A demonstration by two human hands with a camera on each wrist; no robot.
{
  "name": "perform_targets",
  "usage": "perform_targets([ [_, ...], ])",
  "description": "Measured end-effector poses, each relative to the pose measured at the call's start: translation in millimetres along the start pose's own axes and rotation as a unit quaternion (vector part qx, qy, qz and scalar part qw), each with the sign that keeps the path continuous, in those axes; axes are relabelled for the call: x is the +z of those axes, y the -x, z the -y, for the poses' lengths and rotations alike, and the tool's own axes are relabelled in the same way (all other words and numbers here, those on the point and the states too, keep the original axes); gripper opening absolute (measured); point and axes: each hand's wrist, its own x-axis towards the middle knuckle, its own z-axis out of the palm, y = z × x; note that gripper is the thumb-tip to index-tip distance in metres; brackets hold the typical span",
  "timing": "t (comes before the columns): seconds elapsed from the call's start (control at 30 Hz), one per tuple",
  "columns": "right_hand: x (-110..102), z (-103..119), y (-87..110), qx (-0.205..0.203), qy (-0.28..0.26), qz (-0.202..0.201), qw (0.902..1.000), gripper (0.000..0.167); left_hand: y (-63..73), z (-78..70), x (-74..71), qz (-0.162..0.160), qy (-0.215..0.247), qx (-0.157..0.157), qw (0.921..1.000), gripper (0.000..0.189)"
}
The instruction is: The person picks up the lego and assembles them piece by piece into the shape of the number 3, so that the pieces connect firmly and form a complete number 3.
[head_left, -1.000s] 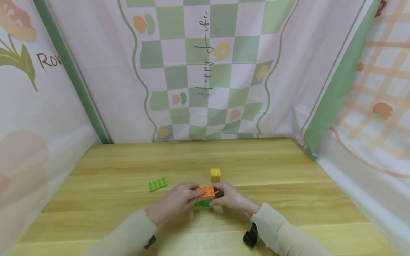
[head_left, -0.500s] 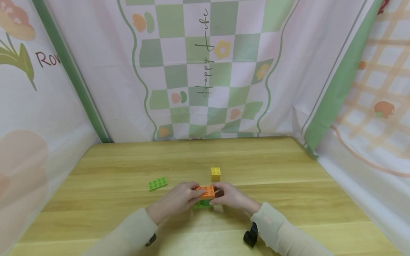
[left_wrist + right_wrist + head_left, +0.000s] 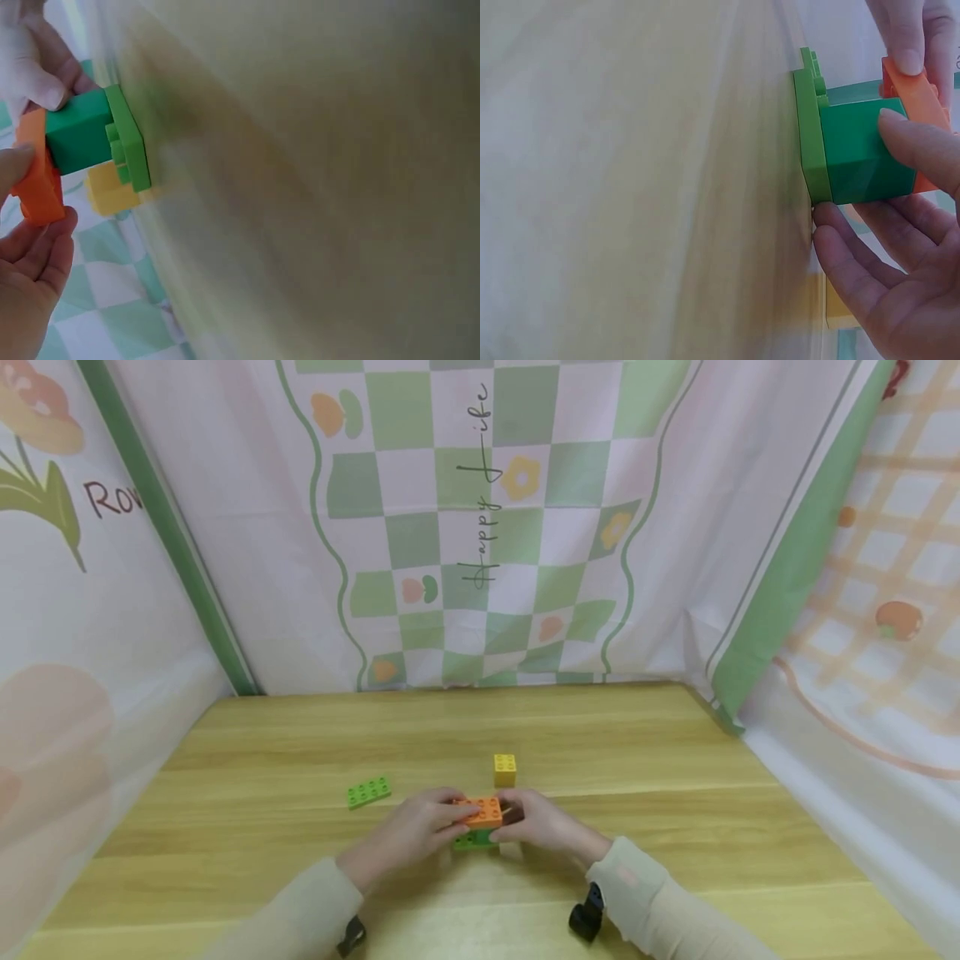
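Both hands on one small brick stack, lower centre of the head view. Left hand [image 3: 412, 831] has the orange brick [image 3: 489, 812] pinched: thumb on the studded top, fingers at the far side, gap only as wide as the brick. Right hand [image 3: 538, 821] grips the dark green brick [image 3: 862, 154], thumb on the near face, fingers round the far side, closed down to brick width.

Stack order, bottom up: lime base plate [image 3: 811, 139], dark green brick, orange brick. Dark green sits at one end of the base plate; studs are bare at the other end. Orange overhangs dark green toward the left side of the head frame. Can't tell if orange is fully pressed home. Also can't tell if the base plate is flat on the table [image 3: 300, 747] or just off it.

Loose parts: yellow block [image 3: 505, 771] upright just above the stack in the head view; flat lime plate [image 3: 368, 792] left of centre, studs up, near the left hand but apart from it.

Pale sleeves [image 3: 656, 893] come in from the bottom corners, black camera [image 3: 587, 915] under the right wrist. Checked cloth [image 3: 461, 481] fills the top centre, "Happy Life" printed sideways.
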Motion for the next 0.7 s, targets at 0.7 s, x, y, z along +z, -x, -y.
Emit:
perform_targets([
  [0.7, 0.2, 1.9, 1.1, 0.007, -0.004, -0.008, 0.9999, 0.048, 8.7, 2.2, 19.3, -0.068, 0.338, -0.197, 0.9177, 0.058],
])
